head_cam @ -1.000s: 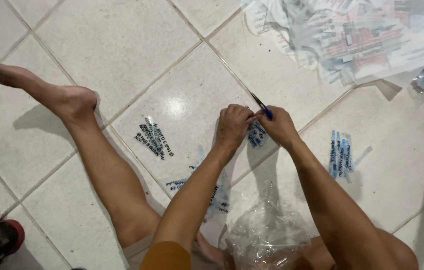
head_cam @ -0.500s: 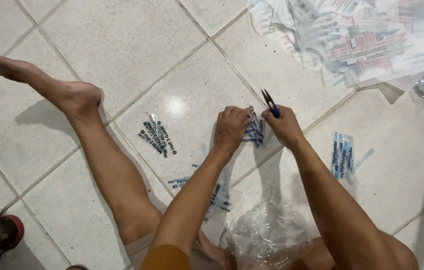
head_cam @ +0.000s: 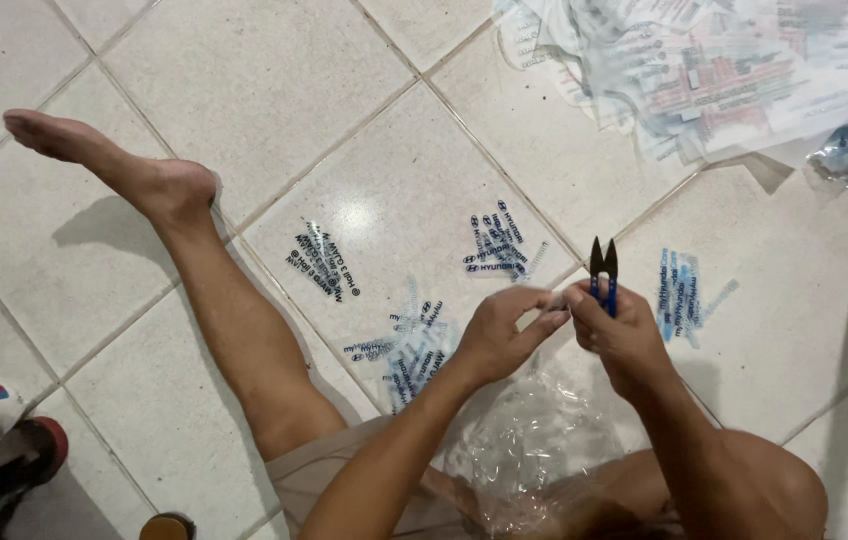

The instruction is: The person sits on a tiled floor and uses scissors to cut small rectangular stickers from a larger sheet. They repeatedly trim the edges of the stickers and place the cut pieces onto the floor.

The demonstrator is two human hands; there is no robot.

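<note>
Head view: both hands are lifting off the floor compared with a second ago, when they were pressed low over the printed strips. Right hand [head_cam: 624, 330] is closing around blue thread snips [head_cam: 603, 272], blades pointing to 12 o'clock and slightly parted. Left hand [head_cam: 504, 332] is pinching a thin clear strip [head_cam: 551, 312] toward the snips. Cut label piles [head_cam: 497, 243] are lying at 11 o'clock; clear film [head_cam: 534, 450] is bunching at 6 o'clock.

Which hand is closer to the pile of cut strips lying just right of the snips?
Right. The right hand holding the blue snips sits just left of that strip pile; the left hand is farther left, beyond the right hand.
</note>
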